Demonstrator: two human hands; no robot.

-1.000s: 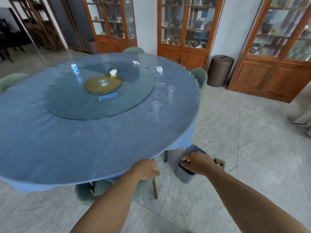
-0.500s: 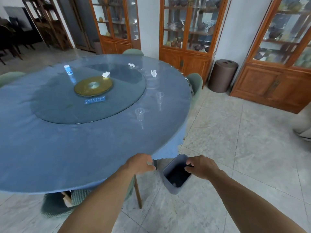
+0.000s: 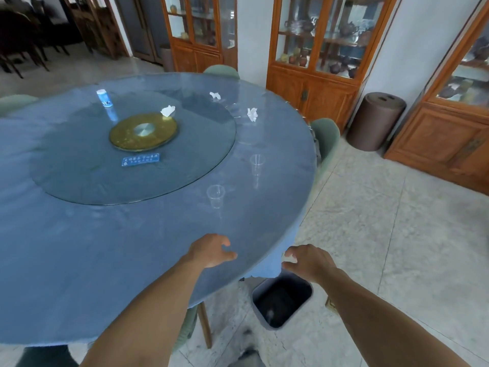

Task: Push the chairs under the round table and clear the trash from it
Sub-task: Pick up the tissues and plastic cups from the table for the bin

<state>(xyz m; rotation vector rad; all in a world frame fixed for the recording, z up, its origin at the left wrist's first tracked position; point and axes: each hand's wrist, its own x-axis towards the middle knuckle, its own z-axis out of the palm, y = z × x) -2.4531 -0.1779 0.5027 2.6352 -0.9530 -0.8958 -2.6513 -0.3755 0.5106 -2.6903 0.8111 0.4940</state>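
Observation:
The round table (image 3: 79,260) has a blue cloth and a glass turntable. On it stand two clear plastic cups (image 3: 216,196) (image 3: 257,164), three crumpled white tissues (image 3: 167,111) (image 3: 252,114) (image 3: 215,95) and a small blue-and-white can (image 3: 104,98). My left hand (image 3: 211,250) hovers over the table's near edge, fingers loosely spread, holding nothing. Off the edge, above a grey trash bin (image 3: 282,300) on the floor, my right hand (image 3: 308,262) is empty too. Green chairs (image 3: 325,139) (image 3: 221,71) sit tucked at the far side; another chair (image 3: 186,327) is under the near edge.
Wooden glass-front cabinets (image 3: 315,56) line the back wall, with a brown cylindrical bin (image 3: 375,120) between two of them. Pale tiled floor (image 3: 397,221) spreads to the right. Dark chairs (image 3: 23,46) stand far left.
My right hand let go of the grey bin, which now stands on the floor, and rose to table height. My left hand came up from the chair onto the table edge. The view moved closer.

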